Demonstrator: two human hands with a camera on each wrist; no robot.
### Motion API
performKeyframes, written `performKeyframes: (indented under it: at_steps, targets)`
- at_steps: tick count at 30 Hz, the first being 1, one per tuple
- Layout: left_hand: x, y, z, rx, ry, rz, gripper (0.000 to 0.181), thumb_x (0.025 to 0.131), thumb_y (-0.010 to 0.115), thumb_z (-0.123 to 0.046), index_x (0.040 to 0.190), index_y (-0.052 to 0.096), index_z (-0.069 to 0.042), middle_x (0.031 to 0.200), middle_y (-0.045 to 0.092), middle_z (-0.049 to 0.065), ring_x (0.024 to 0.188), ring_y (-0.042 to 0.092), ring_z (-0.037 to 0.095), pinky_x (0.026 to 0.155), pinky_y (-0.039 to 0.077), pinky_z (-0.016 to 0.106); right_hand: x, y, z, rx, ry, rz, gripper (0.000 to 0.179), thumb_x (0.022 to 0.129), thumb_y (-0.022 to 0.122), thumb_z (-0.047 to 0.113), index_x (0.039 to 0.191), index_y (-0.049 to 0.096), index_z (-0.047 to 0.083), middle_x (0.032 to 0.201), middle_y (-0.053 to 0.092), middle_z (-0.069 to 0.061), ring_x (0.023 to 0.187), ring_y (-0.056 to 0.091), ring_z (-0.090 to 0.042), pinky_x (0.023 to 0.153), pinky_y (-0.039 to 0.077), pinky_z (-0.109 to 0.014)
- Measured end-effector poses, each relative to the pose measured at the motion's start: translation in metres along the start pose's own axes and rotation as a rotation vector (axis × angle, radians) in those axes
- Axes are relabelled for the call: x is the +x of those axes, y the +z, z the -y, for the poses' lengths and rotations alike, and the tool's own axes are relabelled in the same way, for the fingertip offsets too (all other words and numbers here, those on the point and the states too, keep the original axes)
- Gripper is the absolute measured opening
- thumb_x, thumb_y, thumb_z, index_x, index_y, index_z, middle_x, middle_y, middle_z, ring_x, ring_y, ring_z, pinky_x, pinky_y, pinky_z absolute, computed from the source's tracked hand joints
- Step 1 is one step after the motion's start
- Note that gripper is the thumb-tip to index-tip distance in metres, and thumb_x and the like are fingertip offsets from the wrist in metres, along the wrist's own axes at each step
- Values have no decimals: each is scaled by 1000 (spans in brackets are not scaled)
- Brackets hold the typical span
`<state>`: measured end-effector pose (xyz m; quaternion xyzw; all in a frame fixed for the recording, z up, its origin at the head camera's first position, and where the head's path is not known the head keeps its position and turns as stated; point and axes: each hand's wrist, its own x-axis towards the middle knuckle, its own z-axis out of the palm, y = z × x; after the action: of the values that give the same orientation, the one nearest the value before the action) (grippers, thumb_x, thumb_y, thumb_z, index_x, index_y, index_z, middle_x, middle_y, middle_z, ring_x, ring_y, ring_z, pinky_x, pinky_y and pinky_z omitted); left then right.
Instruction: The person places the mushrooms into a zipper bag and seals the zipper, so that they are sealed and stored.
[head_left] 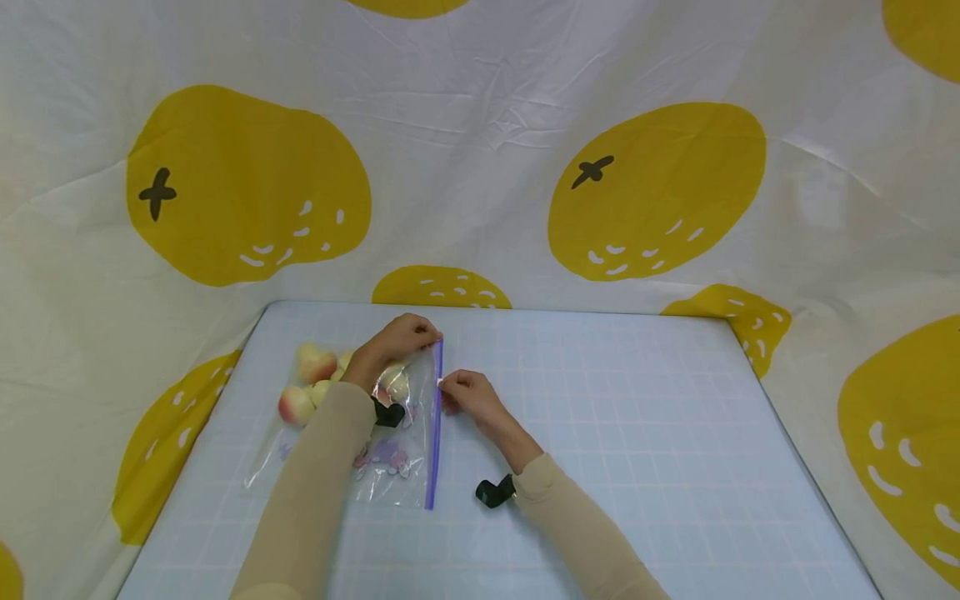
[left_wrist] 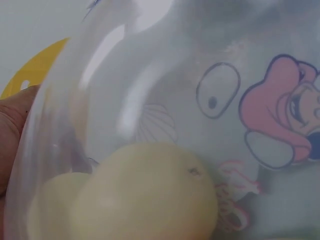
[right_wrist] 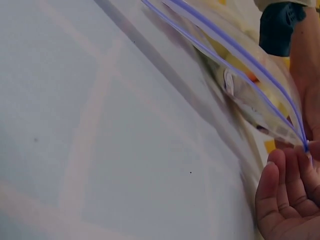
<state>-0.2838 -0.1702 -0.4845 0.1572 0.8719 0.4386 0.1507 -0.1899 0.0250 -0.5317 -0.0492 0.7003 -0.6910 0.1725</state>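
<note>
A clear plastic zip bag (head_left: 412, 493) with pink and purple cartoon prints lies on the left half of the table, its purple zip strip (head_left: 434, 450) along the right side. Inside are several yellow peaches (head_left: 297, 406) with red blushes; one peach (left_wrist: 145, 195) shows close up through the film in the left wrist view. My left hand (head_left: 405, 336) reaches across the bag and pinches the far end of the strip. Partway along that strip, my right hand (head_left: 474, 397) pinches the zip at a small white piece. In the right wrist view, the bag's mouth (right_wrist: 240, 75) gapes toward the near side of the pinching fingers.
A pale blue table (head_left: 637, 433) with a light grid pattern extends to the right of the bag. White cloth (head_left: 480, 192) printed with large yellow fruits hangs behind it and at both sides. Dark bands (head_left: 495, 492) sit at both wrists, by beige sleeves (head_left: 577, 525).
</note>
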Motion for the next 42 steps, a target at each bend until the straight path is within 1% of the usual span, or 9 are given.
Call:
performKeyframes:
  at_steps: [16,20,25,27,30,32,35,39,42]
  targets:
    - [-1,-1,1,-1,4,-12,19,99,65,-20,93,74,-4,82,64,3,77,51,18,70,43,31,-13,4,2,-43,-5,-12,17,96,64,13,91,69,-3,80,67,-10,68,62,-18,62,55,-29]
    - [-1,-1,2,-5,0,-18,20,99,65,-22,92,74,-4,81,63,4,76,51,19,69,43,32,-15,4,1,-34,-4,1,17,97,64,12,90,68,-3,80,67,-11,69,62,-19,63,55,-31]
    - [0,-2,2,12,-3,-25,20,99,65,-22,96,74,-4,84,65,4,79,53,19,72,45,32,-17,4,-1,-50,-6,9,19,98,63,12,92,68,-5,84,68,-21,73,64,-30,66,56,-38]
    - [0,-2,2,14,-3,-27,20,99,65,-22,96,75,-5,85,65,4,80,54,19,73,45,32,-18,4,-1,-52,-12,15,19,98,63,12,93,68,-6,84,68,-22,72,64,-30,66,56,-37]
    - [0,-2,3,13,4,-30,20,99,66,-22,95,75,-5,85,65,4,79,54,19,73,45,32,-19,4,-2,-52,-22,30,19,97,63,11,93,69,-6,83,68,-21,71,64,-28,65,56,-35]
    - [0,-2,4,12,10,-33,20,98,66,-22,94,75,-5,85,65,3,79,54,19,73,46,32,-19,3,-2,-54,-28,36,17,96,63,11,92,69,-5,80,68,-16,68,63,-21,61,54,-30]
    - [-1,-3,3,7,12,-37,20,98,66,-22,95,74,-4,85,65,4,79,54,19,73,46,32,-21,4,-2,-62,-37,43,17,96,64,11,92,70,-5,78,68,-13,66,62,-20,60,53,-29]
    - [-2,-3,2,-3,5,-40,20,98,66,-21,98,74,-3,86,65,4,79,54,19,73,46,33,-22,4,-2,-73,-34,46,17,96,64,11,91,70,-4,78,69,-13,67,62,-21,60,53,-29]
    - [-2,-3,2,0,0,-43,20,98,65,-21,100,74,-3,87,66,4,80,54,19,74,46,32,-24,5,-2,-75,-31,49,18,96,65,12,92,70,-4,81,69,-18,70,64,-28,62,54,-32]
